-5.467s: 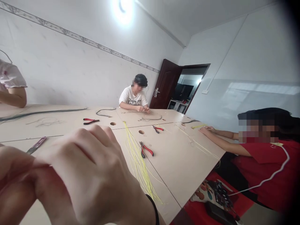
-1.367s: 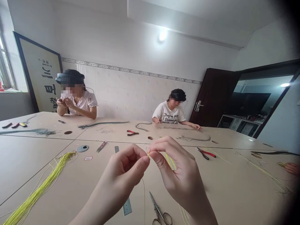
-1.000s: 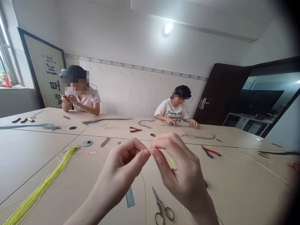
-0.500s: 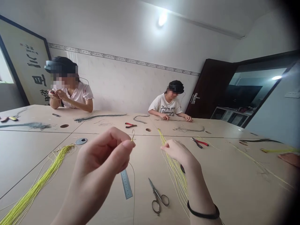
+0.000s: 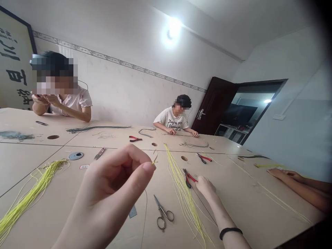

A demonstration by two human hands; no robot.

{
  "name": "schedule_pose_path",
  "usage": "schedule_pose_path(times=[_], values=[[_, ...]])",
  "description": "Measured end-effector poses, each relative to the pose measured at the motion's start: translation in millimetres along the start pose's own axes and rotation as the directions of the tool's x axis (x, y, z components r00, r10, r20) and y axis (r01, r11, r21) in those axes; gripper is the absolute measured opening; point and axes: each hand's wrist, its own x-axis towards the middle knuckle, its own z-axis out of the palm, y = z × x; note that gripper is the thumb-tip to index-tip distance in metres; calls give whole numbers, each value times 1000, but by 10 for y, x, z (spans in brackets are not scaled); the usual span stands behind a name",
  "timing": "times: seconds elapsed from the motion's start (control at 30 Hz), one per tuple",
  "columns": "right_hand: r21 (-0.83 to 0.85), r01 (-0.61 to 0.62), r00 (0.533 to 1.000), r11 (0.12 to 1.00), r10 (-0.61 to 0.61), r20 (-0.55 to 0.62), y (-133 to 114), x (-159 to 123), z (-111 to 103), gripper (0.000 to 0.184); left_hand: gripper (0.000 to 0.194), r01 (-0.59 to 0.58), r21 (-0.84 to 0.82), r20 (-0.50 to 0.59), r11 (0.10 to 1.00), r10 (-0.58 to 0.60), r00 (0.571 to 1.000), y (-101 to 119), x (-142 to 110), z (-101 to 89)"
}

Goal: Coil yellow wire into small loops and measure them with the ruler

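Observation:
Raised in front of me, my left hand [image 5: 129, 176] pinches a small fish hook [image 5: 155, 156] between thumb and forefinger. Yellow cord is knotted round the hook's shank, and a thin line hangs below the hand. Farther right, my right hand [image 5: 206, 186] has its fingers closed on the red handle of a pair of pliers [image 5: 187, 179] lying on the table. A bundle of yellow cords [image 5: 181, 183] stretches just left of that hand. Between my hands lie steel scissors [image 5: 163, 212], slightly apart at the blades. The left hand partly covers a metal ruler [image 5: 132, 211].
Another yellow bundle [image 5: 36, 190] lies at left, near a round grey cap [image 5: 76, 156] and a cutter knife [image 5: 100, 153]. Two more red-handled pliers [image 5: 203, 158] [image 5: 135, 138] rest farther back. Two people sit across the table; another person's arms [image 5: 298, 180] rest at right.
My right hand has moved right and away from the yellow bundle to the pliers' handle. My left hand still pinches the hook. The view has turned to the right.

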Motion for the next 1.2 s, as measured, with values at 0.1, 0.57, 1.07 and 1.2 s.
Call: schedule_pose_path(times=[0.1,0.57,1.07,1.2], values=[[40,16,999,999,-14,-43,147,84,87,26,28,-10,13,25,1000,10,1000,-9,-5,-5],[539,51,976,841,74,-207,360,97,312,25,26,-15,42,13,999,15,1000,47,-2,33],[991,131,973,2,193,-129,153,167,412,22,27,-45,49,20,998,44,999,60,-1,47],[990,31,984,-138,178,-6,202,196,394,22,27,-42,47,30,998,40,999,59,8,46]])
